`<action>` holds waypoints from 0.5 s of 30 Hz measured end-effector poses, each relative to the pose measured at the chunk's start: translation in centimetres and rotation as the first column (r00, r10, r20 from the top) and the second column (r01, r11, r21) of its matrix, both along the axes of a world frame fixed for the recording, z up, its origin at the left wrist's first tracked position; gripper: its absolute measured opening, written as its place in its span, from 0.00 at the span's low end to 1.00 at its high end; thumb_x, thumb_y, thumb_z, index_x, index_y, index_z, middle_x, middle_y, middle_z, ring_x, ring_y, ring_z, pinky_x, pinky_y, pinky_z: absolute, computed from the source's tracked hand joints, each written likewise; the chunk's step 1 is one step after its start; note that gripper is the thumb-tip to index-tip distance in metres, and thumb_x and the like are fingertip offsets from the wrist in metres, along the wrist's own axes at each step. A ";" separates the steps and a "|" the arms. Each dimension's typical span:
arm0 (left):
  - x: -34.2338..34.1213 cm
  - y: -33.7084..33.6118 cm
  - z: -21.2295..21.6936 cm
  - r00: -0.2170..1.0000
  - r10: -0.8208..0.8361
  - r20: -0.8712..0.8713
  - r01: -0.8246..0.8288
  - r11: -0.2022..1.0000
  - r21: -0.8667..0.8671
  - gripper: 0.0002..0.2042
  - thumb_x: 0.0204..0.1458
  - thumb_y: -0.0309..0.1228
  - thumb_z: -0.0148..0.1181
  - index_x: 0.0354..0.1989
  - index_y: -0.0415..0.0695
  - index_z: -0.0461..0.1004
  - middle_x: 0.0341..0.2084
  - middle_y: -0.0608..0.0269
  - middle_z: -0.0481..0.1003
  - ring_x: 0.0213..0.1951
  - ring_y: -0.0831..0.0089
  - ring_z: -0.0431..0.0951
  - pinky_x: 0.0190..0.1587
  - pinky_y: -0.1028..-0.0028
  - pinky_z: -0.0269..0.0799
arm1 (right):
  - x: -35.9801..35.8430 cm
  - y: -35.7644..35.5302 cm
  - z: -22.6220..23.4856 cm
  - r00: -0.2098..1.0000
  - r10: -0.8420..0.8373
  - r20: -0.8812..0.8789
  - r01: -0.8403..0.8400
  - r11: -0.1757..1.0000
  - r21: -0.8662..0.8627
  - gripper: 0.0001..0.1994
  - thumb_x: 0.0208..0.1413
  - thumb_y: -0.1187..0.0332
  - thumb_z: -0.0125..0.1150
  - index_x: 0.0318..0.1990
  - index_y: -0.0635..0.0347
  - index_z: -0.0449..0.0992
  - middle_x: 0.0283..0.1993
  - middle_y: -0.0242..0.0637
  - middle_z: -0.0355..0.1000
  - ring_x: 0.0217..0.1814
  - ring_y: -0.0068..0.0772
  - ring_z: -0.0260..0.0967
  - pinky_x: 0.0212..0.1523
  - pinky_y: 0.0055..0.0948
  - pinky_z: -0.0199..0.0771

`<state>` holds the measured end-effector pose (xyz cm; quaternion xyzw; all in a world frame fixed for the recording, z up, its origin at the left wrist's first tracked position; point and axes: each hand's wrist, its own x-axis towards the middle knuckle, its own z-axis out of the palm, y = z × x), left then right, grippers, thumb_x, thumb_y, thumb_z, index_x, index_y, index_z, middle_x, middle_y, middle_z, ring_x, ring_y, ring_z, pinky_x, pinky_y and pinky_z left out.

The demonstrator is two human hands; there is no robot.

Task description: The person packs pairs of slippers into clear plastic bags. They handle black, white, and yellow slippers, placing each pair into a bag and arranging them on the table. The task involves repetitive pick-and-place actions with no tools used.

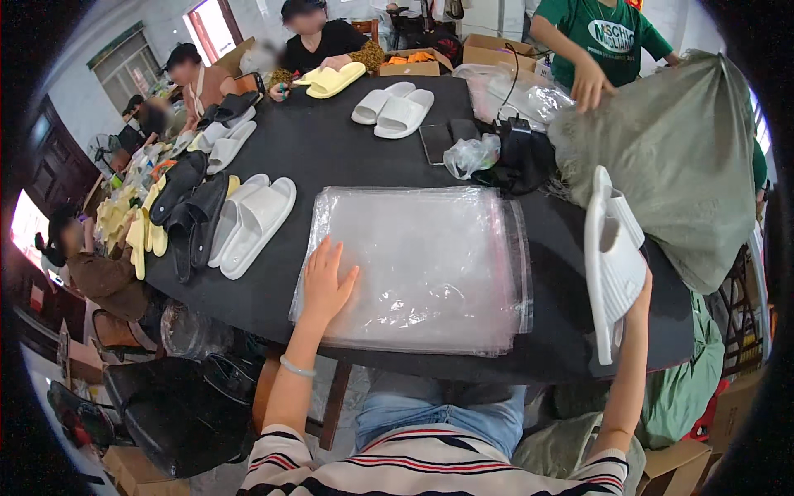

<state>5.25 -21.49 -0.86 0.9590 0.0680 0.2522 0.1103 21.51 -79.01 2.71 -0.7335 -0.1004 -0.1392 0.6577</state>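
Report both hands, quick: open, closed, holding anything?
Left hand: open, palm down on the stack of clear plastic bags, gripping nothing.
Right hand: closed, holding a white slide slipper.

Bags (422, 264) on tbl (339, 161), L hand (327, 283) on top; slippers (263, 225) L, phone (434, 145) behind, R hand (642, 296) w/ slipper (614, 264) R, sack (670, 157) back R.

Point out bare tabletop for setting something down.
Bare black tabletop lies between the plastic stack and far white slippers, and between the stack and held white footwear. Crowded: left edge, with slipper rows; far right, with a sack.
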 end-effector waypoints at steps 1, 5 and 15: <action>-0.1 0.3 0.2 1.000 0.008 0.018 -0.008 1.000 0.010 0.28 0.52 0.42 0.59 0.59 0.39 0.65 0.59 0.45 0.62 0.61 0.50 0.61 0.61 0.56 0.55 | 0.0 -0.6 0.4 1.000 0.012 -0.001 -0.012 0.999 0.032 0.23 0.57 0.72 0.55 0.60 0.71 0.64 0.56 0.44 0.69 0.56 0.31 0.68 0.59 0.29 0.66; -0.2 2.4 1.5 0.987 0.129 0.099 -0.133 0.991 0.033 0.22 0.49 0.40 0.63 0.48 0.39 0.71 0.47 0.50 0.69 0.49 0.52 0.68 0.51 0.57 0.62 | -0.1 1.9 4.1 0.996 0.085 -0.026 -0.081 0.988 0.129 0.24 0.57 0.71 0.56 0.60 0.70 0.64 0.56 0.44 0.69 0.56 0.31 0.68 0.59 0.29 0.66; 0.9 6.5 -2.5 0.984 0.068 0.162 -0.009 0.940 -0.340 0.11 0.44 0.32 0.67 0.24 0.39 0.72 0.26 0.56 0.71 0.33 0.57 0.70 0.39 0.63 0.65 | -1.8 14.9 11.7 0.948 0.319 0.007 -0.316 0.936 0.156 0.24 0.57 0.70 0.58 0.61 0.67 0.63 0.58 0.40 0.67 0.58 0.29 0.66 0.59 0.29 0.65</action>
